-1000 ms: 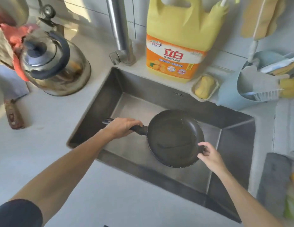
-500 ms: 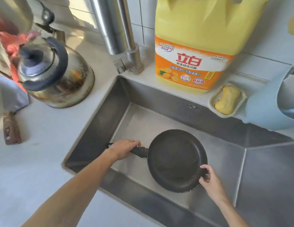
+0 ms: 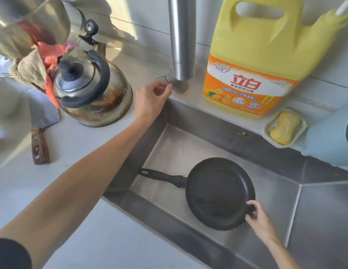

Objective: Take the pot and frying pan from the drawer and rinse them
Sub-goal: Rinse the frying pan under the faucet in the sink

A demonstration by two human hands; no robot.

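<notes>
A black frying pan (image 3: 217, 193) lies in the steel sink (image 3: 237, 136), its handle pointing left. My right hand (image 3: 257, 219) grips the pan's near right rim. My left hand (image 3: 150, 100) is up at the sink's back left corner, fingers curled at the small lever (image 3: 163, 78) at the base of the steel tap (image 3: 182, 39). No water runs. A steel pot (image 3: 23, 22) shows at the top left edge, partly out of frame.
A stained steel kettle (image 3: 91, 92) stands on the counter left of the sink, with cloths (image 3: 35, 68) behind it and a wooden knife handle (image 3: 39, 146) nearby. A big yellow detergent jug (image 3: 256, 55), a soap dish (image 3: 284, 128) and a light blue container (image 3: 328, 140) line the back edge.
My left hand has let go of the pan's handle and risen to the tap lever. The pan now rests in the sink, my right hand still on its rim.
</notes>
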